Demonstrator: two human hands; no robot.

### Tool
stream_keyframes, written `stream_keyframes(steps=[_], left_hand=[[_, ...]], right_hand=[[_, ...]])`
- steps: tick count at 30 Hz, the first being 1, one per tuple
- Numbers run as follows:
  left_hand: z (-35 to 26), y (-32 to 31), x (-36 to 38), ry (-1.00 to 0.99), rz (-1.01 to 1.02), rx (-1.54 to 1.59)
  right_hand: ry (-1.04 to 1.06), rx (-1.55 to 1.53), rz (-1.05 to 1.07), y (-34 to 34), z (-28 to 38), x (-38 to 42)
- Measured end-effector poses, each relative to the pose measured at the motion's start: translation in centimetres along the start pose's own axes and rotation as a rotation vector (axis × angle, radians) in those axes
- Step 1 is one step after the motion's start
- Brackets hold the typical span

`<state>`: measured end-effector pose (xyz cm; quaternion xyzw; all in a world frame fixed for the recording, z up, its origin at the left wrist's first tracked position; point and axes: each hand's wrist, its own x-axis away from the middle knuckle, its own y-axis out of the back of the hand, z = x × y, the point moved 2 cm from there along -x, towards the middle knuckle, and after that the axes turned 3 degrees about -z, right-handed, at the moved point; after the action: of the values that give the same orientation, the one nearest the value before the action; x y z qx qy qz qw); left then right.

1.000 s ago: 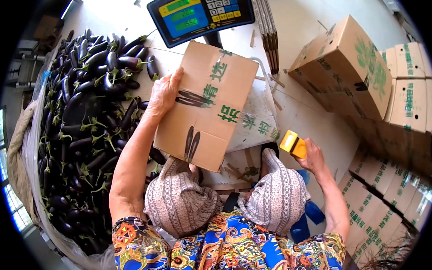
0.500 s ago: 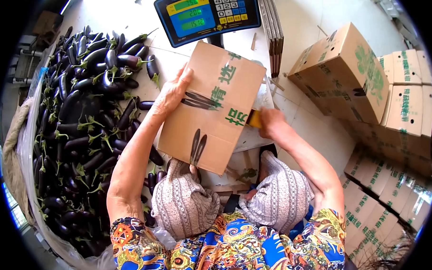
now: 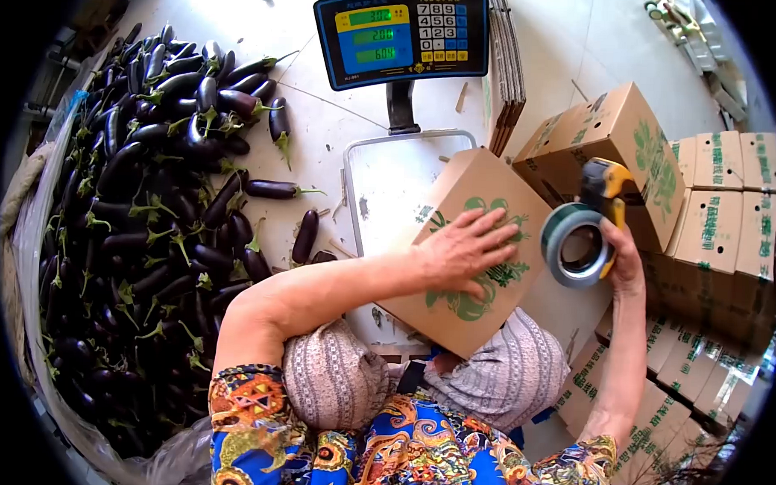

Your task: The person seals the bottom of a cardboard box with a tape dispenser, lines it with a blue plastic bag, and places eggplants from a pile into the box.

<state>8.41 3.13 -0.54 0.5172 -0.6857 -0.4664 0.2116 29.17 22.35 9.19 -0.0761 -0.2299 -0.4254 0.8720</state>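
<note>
A cardboard box [image 3: 441, 308] with green print rests tilted over my lap and the right side of the scale platform [image 3: 386, 161]. My left hand [image 3: 469, 250] lies flat on its printed face, fingers spread. To the right of the box, my right hand [image 3: 624, 258] is wrapped round a yellow and black tape dispenser [image 3: 608, 186] with a roll of tape [image 3: 567, 240] in it. The dispenser is held up, apart from the box. Behind the platform stands the scale display [image 3: 404, 38], with lit green digits.
A large heap of eggplants [image 3: 149, 234] covers the floor on my left. One loose eggplant [image 3: 305, 237] lies near the platform. Flattened cardboard [image 3: 505, 71] leans beside the display. At right stand a bigger box [image 3: 613, 148] and stacked printed boxes [image 3: 713, 228].
The box has shifted right and turned, so a different printed face shows. My left hand moved from its edge onto this face. My right hand swung outward with the dispenser. The display digits changed.
</note>
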Motion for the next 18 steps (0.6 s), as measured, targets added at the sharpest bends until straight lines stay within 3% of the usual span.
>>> stream_keyframes(steps=[1, 3, 5, 7, 9, 10, 13, 14, 18], left_hand=[[0.7, 1.0, 0.3, 0.005, 0.003, 0.081], [3.1, 2.2, 3.0, 0.171, -0.284, 0.198], [7.0, 1.2, 7.5, 0.586, -0.642, 0.228], [11.1, -1.5, 14.9, 1.094, -0.686, 0.272], [13.7, -8.1, 22.2, 1.410, -0.233, 0.528], [12.5, -9.4, 24.0, 1.498, -0.099, 0.751], [7.9, -9.5, 24.1, 1.566, -0.195, 1.424], [7.1, -9.2, 24.1, 1.562, -0.249, 1.576], [8.3, -6.2, 24.5, 1.489, -0.419, 1.861]], right_hand=[[-0.034, 0.055, 0.051, -0.6, -0.5, -0.9], [-0.118, 0.021, 0.101, -3.3, -2.5, -2.7], [-0.252, 0.058, 0.209, -4.5, -4.2, -4.0], [-0.202, 0.010, 0.208, -7.3, -3.1, -3.1], [-0.193, 0.013, 0.196, -9.3, -3.9, -3.4], [-0.159, 0.002, 0.216, -11.0, -3.7, -3.2], [-0.066, 0.146, 0.288, -14.9, -3.9, -3.6], [-0.122, 0.189, 0.326, -15.5, -3.4, -3.9], [-0.140, -0.073, 0.335, -13.9, -3.7, -3.5]])
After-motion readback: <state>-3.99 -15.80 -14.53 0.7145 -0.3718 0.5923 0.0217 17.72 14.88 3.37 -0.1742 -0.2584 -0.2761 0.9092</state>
